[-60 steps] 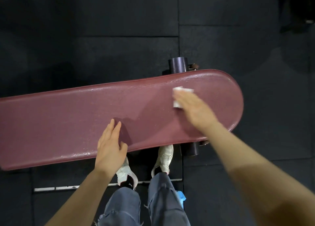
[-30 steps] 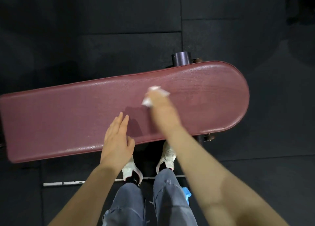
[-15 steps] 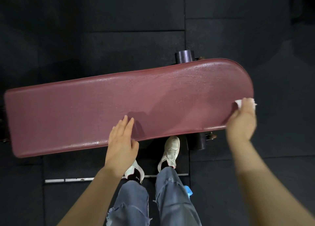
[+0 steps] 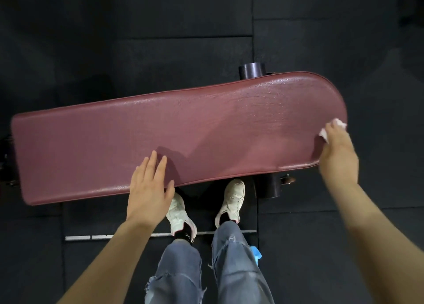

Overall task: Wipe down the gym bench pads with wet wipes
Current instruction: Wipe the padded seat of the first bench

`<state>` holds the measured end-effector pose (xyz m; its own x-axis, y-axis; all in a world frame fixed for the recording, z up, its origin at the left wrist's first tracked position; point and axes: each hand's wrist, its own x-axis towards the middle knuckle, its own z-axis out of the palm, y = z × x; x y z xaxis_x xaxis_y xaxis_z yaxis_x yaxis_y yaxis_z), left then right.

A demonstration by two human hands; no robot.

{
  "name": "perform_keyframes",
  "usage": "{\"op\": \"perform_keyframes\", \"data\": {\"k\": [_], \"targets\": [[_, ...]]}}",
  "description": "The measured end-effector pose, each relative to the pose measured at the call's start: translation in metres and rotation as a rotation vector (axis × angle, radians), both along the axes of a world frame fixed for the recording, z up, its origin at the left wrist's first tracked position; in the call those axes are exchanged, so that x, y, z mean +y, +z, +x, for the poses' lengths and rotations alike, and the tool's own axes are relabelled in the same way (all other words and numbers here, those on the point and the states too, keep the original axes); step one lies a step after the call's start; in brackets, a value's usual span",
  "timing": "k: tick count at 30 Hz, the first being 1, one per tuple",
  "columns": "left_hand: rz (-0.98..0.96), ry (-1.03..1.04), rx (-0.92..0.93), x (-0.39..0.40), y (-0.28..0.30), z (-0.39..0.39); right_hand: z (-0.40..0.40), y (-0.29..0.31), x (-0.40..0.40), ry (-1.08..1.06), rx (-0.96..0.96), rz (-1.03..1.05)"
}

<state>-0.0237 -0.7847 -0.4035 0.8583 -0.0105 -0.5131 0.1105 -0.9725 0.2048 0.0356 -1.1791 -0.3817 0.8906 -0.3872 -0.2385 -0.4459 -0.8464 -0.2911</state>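
Head view, looking straight down, and we have the wet wipe (image 4: pixel 333 129) right at the rounded right-hand end of the bench pad (image 4: pixel 160 138). It's a small white crumple, pressed against the pad's curved edge, and only its ends show: one bit pokes out past our fingertips on the far side, another peeks out on the thumb side. Our right hand (image 4: pixel 338 154) sits over the wipe with the fingers wrapped down around it and over the pad's rim, so the wipe is clamped between palm and pad edge, mostly hidden underneath.

Over to our left hand (image 4: pixel 149 186), and it's flat on the near edge of the pad, fingers straight and close together, pointing away from us, thumb out to the side at the rim, holding nothing, well apart from the wipe.

The pad itself is maroon, long, running across the frame and tilted slightly, squared at the left end and rounded at the right, with a sheen on the surface toward the rounded end. Dark cylindrical frame posts (image 4: pixel 252 70) show beyond and below the pad near that end. Below the pad we see our white shoes (image 4: pixel 231 198), ripped blue jeans (image 4: pixel 236 264) and the black rubber floor tiles (image 4: pixel 344 246).
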Motion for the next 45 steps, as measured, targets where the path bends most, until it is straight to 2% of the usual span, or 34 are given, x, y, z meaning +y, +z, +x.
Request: {"op": "perform_keyframes", "data": {"k": [2,4,5,7,8,9,10,11,12,13,15,17,19,21,23,24,25,26,27,28,29,30,31,32,35,36,38,40,42,44,45], "targets": [[0.038,-0.054,-0.033,-0.003,-0.001,0.005,-0.005,-0.019,-0.001,-0.126,-0.048,-0.068],[0.074,-0.090,-0.052,-0.004,-0.003,0.011,0.002,-0.029,0.066,-0.118,-0.094,0.036],[0.088,-0.097,-0.067,-0.003,-0.005,0.014,0.007,-0.034,0.107,0.001,-0.102,0.166],[0.105,-0.099,-0.089,-0.001,-0.009,0.019,0.011,-0.037,0.185,0.415,0.047,0.407],[0.112,-0.100,-0.092,-0.001,-0.011,0.022,0.003,-0.043,0.209,0.696,0.115,0.477],[0.119,-0.104,-0.089,0.000,-0.013,0.024,-0.004,-0.052,0.218,0.927,0.104,0.488],[0.122,-0.110,-0.083,0.000,-0.015,0.025,-0.001,-0.060,0.210,1.063,0.054,0.487],[0.123,-0.114,-0.078,0.000,-0.017,0.026,0.001,-0.074,0.187,1.060,0.019,0.503],[0.119,-0.116,-0.077,-0.001,-0.018,0.026,0.004,-0.072,0.160,0.950,0.005,0.510],[0.111,-0.113,-0.079,-0.003,-0.018,0.027,0.006,-0.072,0.127,0.751,0.016,0.495],[0.088,-0.111,-0.079,-0.009,-0.018,0.028,0.006,-0.049,0.052,0.407,-0.043,0.222],[0.067,-0.105,-0.077,-0.014,-0.017,0.027,-0.008,-0.027,-0.009,0.007,-0.062,0.084],[0.047,-0.102,-0.077,-0.018,-0.017,0.025,-0.022,-0.021,-0.021,-0.227,-0.015,0.013],[0.039,-0.103,-0.071,-0.019,-0.017,0.022,-0.034,-0.037,0.000,-0.357,-0.084,0.002],[0.043,-0.087,-0.065,-0.017,-0.015,0.019,-0.024,-0.060,0.051,-0.276,-0.156,-0.034],[0.044,-0.072,-0.062,-0.015,-0.014,0.018,-0.011,-0.070,0.089,-0.149,-0.182,-0.008],[0.046,-0.056,-0.060,-0.013,-0.014,0.016,-0.001,-0.077,0.130,-0.017,-0.198,0.148],[0.048,-0.041,-0.059,-0.011,-0.013,0.014,0.006,-0.077,0.170,0.200,-0.131,0.323],[0.052,-0.034,-0.058,-0.008,-0.012,0.012,0.006,-0.073,0.205,0.519,0.013,0.413],[0.057,-0.033,-0.058,-0.006,-0.010,0.009,-0.001,-0.062,0.224,0.727,0.162,0.557],[0.061,-0.034,-0.058,-0.004,-0.010,0.007,-0.011,-0.059,0.229,0.937,0.162,0.537],[0.063,-0.032,-0.056,-0.003,-0.009,0.004,-0.018,-0.068,0.210,1.051,0.093,0.481],[0.061,-0.026,-0.053,-0.003,-0.009,0.001,-0.022,-0.070,0.182,1.024,0.001,0.482],[0.055,-0.018,-0.051,-0.003,-0.009,-0.002,-0.019,-0.069,0.148,0.878,-0.020,0.527],[0.027,-0.019,-0.044,-0.009,-0.009,-0.008,-0.021,-0.051,0.040,0.403,0.099,0.283],[0.013,-0.017,-0.041,-0.012,-0.009,-0.009,-0.027,-0.039,0.014,0.226,0.068,0.224],[-0.019,-0.004,-0.042,-0.017,-0.009,-0.009,-0.042,-0.021,-0.013,0.051,-0.048,0.146],[-0.039,-0.008,-0.053,-0.021,-0.009,-0.009,-0.058,-0.032,-0.006,-0.044,-0.084,0.058],[-0.048,-0.002,-0.066,-0.022,-0.009,-0.009,-0.054,-0.047,0.044,-0.059,-0.128,0.018],[-0.051,0.013,-0.070,-0.021,-0.009,-0.008,-0.045,-0.058,0.112,0.082,-0.177,0.090],[-0.050,0.022,-0.074,-0.020,-0.009,-0.008,-0.041,-0.060,0.145,0.259,-0.187,0.202]]}}
